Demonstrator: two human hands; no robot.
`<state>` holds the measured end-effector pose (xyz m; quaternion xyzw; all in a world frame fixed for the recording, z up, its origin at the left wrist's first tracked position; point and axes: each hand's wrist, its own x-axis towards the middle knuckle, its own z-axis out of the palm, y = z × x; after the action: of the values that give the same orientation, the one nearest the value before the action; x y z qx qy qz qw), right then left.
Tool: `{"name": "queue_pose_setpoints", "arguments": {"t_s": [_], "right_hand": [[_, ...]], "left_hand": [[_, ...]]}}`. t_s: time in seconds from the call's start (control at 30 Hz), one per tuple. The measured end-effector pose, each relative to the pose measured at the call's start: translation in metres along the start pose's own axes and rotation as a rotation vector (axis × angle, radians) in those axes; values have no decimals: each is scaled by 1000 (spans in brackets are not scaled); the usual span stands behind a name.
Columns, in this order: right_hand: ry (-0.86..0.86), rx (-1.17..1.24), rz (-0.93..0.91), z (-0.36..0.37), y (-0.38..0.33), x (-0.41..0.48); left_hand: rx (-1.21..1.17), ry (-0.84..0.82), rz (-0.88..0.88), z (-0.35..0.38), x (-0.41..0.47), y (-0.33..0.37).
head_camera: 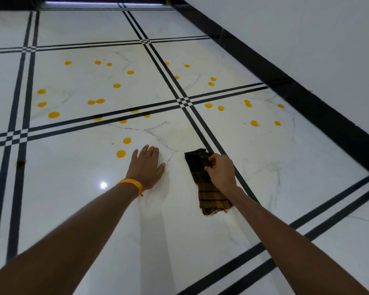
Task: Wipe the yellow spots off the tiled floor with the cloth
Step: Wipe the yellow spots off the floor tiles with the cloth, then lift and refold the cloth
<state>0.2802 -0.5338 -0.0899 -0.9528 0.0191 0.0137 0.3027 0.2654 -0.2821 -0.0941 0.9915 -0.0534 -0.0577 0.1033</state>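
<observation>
My left hand [146, 167] lies flat on the tiled floor [94, 209], palm down, fingers spread and pointing toward twelve o'clock, holding nothing. An orange wristband [132, 185] circles that wrist. My right hand [221, 172] sits at three o'clock from the left one, fingers curled and pinched onto the cloth [202, 184], gripping it near its far end. The cloth is a dark checked piece, yellow and black, lying lengthwise on the floor; its fringed near end trails toward six o'clock below my right wrist, and its far end lies just beside the black double stripe [200, 122] that runs diagonally past it.

The yellow spots [121, 153] lie mostly toward twelve o'clock from my hands. The nearest one sits at about ten o'clock from my left hand, just beside the fingertips, with another a little further on. More are scattered across the tiles beyond the stripe crossing, some lying on the black stripes themselves. At two o'clock from my right hand a further cluster dots the tile near the black skirting [307, 99] under the white wall [307, 28]. The tile between my hands shows a faint yellowish smear.
</observation>
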Motion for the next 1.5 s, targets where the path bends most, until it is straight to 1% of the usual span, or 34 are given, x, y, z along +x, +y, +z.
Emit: {"name": "queue_pose_setpoints", "arguments": {"t_s": [0.07, 0.17, 0.23, 0.27, 0.33, 0.43, 0.47, 0.5, 0.6, 0.67, 0.77, 0.83, 0.9, 0.97, 1.0, 1.1, 1.17, 1.23, 1.27, 1.33, 1.4, 1.43, 1.5], "right_hand": [[-24, -37, 46, 2, -5, 7], [-28, -1, 119, 2, -6, 13], [-16, 9, 119, -1, -5, 17], [6, -7, 82, -4, -6, 19], [36, -73, -64, -6, -10, 24], [-66, -322, -261, -6, -22, 32], [-95, -380, -305, -8, -25, 32], [-115, -379, -335, -10, -27, 33], [-187, -176, -360, -25, -35, 28], [-242, -95, -352, -42, -43, 28], [-331, 108, -301, -78, -61, 32], [-396, 235, -314, -99, -72, 35], [-457, 308, -335, -115, -78, 36], [-451, 289, -347, -127, -81, 38], [-420, 249, -359, -132, -84, 39], [-348, 116, -361, -141, -88, 41], [-337, -6, -336, -144, -91, 40], [-344, -114, -335, -146, -96, 37], [-351, -140, -336, -147, -100, 35], [-407, -99, -313, -149, -107, 29], [-513, -49, -280, -151, -112, 23], [-551, -77, -277, -153, -115, 21], [-535, -221, -287, -156, -118, 20]], "left_hand": [[27, -44, 18, -7, 2, 4], [57, -100, 83, -15, 3, 14], [76, -145, 115, -19, 4, 22], [84, -161, 124, -20, 5, 25], [96, -171, 127, -24, 7, 30], [79, -179, 115, -32, 10, 37], [42, -179, 104, -34, 12, 39], [-14, -179, 92, -37, 14, 41], [-232, -158, 94, -52, 18, 48], [-368, -140, 126, -65, 23, 55], [-548, -192, 140, -83, 32, 67], [-675, -230, 135, -94, 35, 73], [-813, -261, 132, -105, 37, 79], [-805, -269, 163, -116, 39, 81], [-754, -246, 184, -121, 40, 81], [-554, -102, 202, -134, 39, 81], [-430, -67, 210, -140, 36, 81], [-376, -20, 230, -143, 29, 81], [-387, 38, 241, -143, 26, 80], [-478, 171, 231, -142, 20, 77], [-626, 226, 187, -147, 13, 73], [-697, 235, 174, -152, 10, 72], [-764, 272, 152, -162, 5, 67]]}}
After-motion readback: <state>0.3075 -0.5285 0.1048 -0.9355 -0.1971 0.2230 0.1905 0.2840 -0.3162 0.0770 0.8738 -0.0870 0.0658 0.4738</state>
